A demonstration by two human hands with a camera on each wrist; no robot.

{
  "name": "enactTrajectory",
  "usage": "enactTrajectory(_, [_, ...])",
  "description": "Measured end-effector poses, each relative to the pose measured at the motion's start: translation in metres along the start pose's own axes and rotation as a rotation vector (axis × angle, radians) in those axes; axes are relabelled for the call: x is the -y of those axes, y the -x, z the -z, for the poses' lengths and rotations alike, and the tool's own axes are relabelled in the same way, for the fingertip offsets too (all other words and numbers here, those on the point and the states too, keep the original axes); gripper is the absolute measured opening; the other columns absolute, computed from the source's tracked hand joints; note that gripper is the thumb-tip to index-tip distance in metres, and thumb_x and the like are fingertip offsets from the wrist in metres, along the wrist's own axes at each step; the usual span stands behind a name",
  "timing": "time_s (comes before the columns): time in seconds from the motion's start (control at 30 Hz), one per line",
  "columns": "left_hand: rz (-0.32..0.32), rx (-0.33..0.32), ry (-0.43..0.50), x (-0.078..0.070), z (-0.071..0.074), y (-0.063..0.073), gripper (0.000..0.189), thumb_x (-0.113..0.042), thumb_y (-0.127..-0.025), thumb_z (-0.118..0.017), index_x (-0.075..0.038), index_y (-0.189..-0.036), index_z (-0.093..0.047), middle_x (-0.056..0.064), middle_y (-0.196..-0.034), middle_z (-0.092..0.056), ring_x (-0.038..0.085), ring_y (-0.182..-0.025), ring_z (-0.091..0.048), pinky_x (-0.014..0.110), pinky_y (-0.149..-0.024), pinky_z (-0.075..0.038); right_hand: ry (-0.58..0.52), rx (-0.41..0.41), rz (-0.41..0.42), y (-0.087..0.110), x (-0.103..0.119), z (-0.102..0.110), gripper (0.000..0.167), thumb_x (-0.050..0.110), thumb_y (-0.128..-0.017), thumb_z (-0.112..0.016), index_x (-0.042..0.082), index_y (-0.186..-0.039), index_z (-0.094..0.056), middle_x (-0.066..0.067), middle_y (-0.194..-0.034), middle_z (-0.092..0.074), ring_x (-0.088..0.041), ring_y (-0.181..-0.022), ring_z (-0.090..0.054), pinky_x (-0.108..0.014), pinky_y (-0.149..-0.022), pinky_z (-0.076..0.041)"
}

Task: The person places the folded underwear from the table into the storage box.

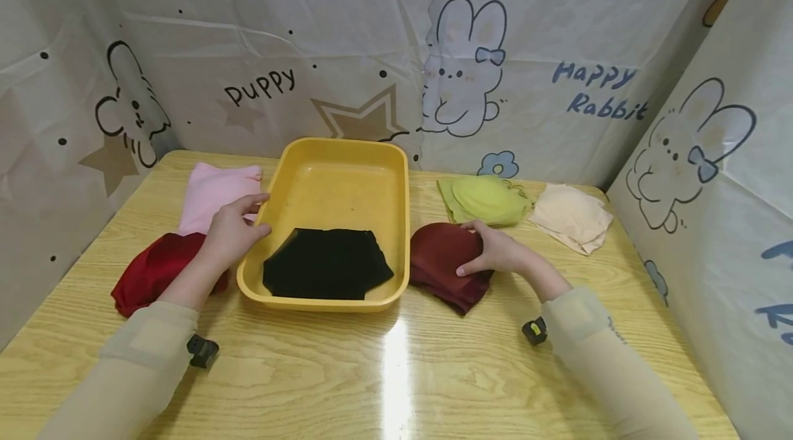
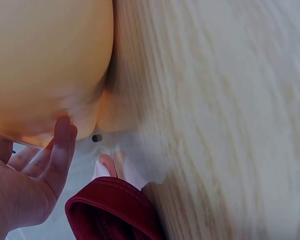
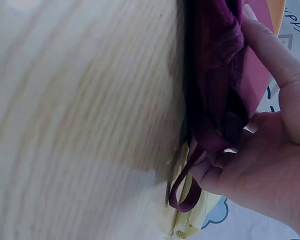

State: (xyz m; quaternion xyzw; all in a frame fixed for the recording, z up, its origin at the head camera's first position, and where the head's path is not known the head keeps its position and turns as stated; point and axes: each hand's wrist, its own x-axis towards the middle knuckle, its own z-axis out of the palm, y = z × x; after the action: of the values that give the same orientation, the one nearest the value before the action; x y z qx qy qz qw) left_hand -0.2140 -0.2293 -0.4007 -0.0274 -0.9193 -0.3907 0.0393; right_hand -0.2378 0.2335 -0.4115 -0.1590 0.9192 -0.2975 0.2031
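Observation:
My right hand (image 1: 498, 250) grips a folded maroon bra (image 1: 442, 257), thumb on its near face and fingers at its far side. A thin strap loop (image 3: 187, 195) hangs from it in the right wrist view. The bra lies against the right side of a yellow plastic tray (image 1: 347, 151). At the tray's left rim is my left hand (image 1: 232, 230), its fingertips touching the outer wall. Inside the tray, at the near end, lies a folded black garment (image 1: 328, 264). Beneath the left forearm is a red folded garment (image 1: 155, 271), partly hidden.
A pink folded cloth item (image 1: 217, 192) lies behind the red one, left of the tray. At the back right are a yellow-green folded garment (image 1: 483, 199) and a cream one (image 1: 573, 216). Printed curtains (image 1: 347, 34) enclose the wooden table (image 1: 310, 371) at the back and sides.

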Motion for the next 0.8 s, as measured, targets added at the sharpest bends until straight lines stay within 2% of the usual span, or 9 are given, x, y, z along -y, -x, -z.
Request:
enactTrajectory(0.3, [0.011,-0.004,-0.011,0.002,-0.001,0.000,0.058,-0.007,-0.082,-0.063,-0.002,-0.137,-0.047,0.026,-0.120,-0.057,0.037,-0.093,-0.059,0.048,-0.081,-0.052,-0.026,0.003,-0.020,0.001,0.000,-0.003,0.090,0.035,-0.069,-0.082,-0.001,-0.137,-0.036,-0.017,-0.120,-0.057,-0.027,-0.107,-0.055,-0.043,-0.094,-0.043])
enactTrajectory(0.47, [0.010,-0.006,-0.009,0.002,0.000,0.000,0.058,-0.006,-0.081,-0.063,-0.002,-0.137,-0.047,0.027,-0.119,-0.057,0.038,-0.093,-0.060,0.049,-0.081,-0.052,-0.090,0.002,-0.009,0.004,0.003,0.000,0.090,0.031,-0.070,-0.083,-0.001,-0.139,-0.036,-0.016,-0.119,-0.058,-0.026,-0.105,-0.056,-0.043,-0.094,-0.044])
enactTrajectory(0.63, [0.013,-0.002,-0.007,0.002,0.000,0.000,0.059,-0.007,-0.082,-0.064,-0.002,-0.137,-0.047,0.026,-0.120,-0.057,0.037,-0.093,-0.059,0.048,-0.081,-0.052,-0.174,0.013,0.022,0.004,0.003,0.004,0.090,0.028,-0.069,-0.084,0.004,-0.140,-0.036,-0.014,-0.120,-0.057,-0.024,-0.105,-0.057,-0.039,-0.092,-0.044])
enactTrajectory(0.8, [0.006,-0.003,-0.007,0.001,0.000,-0.001,0.059,-0.007,-0.081,-0.064,-0.002,-0.137,-0.047,0.027,-0.120,-0.057,0.037,-0.093,-0.059,0.048,-0.081,-0.052,-0.271,0.021,0.051,0.006,0.000,0.007,0.093,0.022,-0.068,-0.084,0.011,-0.144,-0.032,-0.014,-0.128,-0.052,-0.025,-0.110,-0.054,-0.039,-0.094,-0.043])
